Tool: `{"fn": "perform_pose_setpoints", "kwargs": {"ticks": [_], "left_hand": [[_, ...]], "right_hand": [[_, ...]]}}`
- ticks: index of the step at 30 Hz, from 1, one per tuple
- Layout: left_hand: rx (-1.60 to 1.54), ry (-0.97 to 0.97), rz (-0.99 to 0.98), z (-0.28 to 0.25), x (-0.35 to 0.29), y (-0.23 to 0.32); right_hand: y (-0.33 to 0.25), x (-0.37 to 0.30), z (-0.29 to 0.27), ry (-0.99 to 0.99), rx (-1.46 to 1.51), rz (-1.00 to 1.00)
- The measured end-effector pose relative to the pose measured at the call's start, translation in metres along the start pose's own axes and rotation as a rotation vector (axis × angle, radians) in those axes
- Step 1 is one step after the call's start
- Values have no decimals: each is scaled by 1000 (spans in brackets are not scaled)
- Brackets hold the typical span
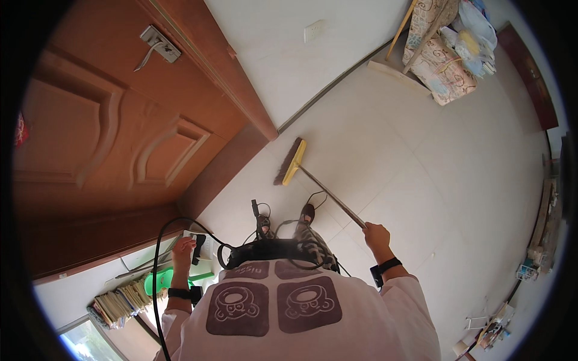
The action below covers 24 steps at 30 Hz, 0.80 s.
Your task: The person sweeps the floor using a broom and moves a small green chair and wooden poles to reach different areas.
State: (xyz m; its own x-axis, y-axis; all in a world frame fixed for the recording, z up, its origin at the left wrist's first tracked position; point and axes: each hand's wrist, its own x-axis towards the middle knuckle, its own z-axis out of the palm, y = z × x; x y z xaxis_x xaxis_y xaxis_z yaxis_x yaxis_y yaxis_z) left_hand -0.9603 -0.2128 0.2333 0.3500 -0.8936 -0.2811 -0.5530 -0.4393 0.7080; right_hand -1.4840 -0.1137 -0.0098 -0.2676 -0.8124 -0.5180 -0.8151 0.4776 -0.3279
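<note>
My right hand (377,238) is wrapped round the upper end of a broom's thin metal handle (331,195). The handle slants down and forward to a yellow broom head (294,162) with dark brown bristles, which rests on the pale tiled floor near the door frame. My left hand (183,250) is raised at the left with loosely curled fingers, and nothing shows in it. Both wrists wear black bands with a small box. My dark shoes (308,212) stand behind the broom head.
A brown wooden door (138,108) with a metal handle fills the left. At the far right, a patterned bundle (436,66) with plastic bags stands beside a wide floor tool (400,79). A green stool (158,281) and stacked books (123,302) are behind my left arm. Black cables (158,271) hang round me.
</note>
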Motion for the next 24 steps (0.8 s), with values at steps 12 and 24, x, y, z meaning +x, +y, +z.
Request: {"fn": "perform_pose_setpoints", "kwargs": {"ticks": [12, 24], "left_hand": [[85, -58, 111, 5, 34, 43], [-29, -152, 103, -4, 46, 2]], "right_hand": [[-72, 57, 37, 163, 248, -56], [-2, -39, 14, 126, 117, 109]]}}
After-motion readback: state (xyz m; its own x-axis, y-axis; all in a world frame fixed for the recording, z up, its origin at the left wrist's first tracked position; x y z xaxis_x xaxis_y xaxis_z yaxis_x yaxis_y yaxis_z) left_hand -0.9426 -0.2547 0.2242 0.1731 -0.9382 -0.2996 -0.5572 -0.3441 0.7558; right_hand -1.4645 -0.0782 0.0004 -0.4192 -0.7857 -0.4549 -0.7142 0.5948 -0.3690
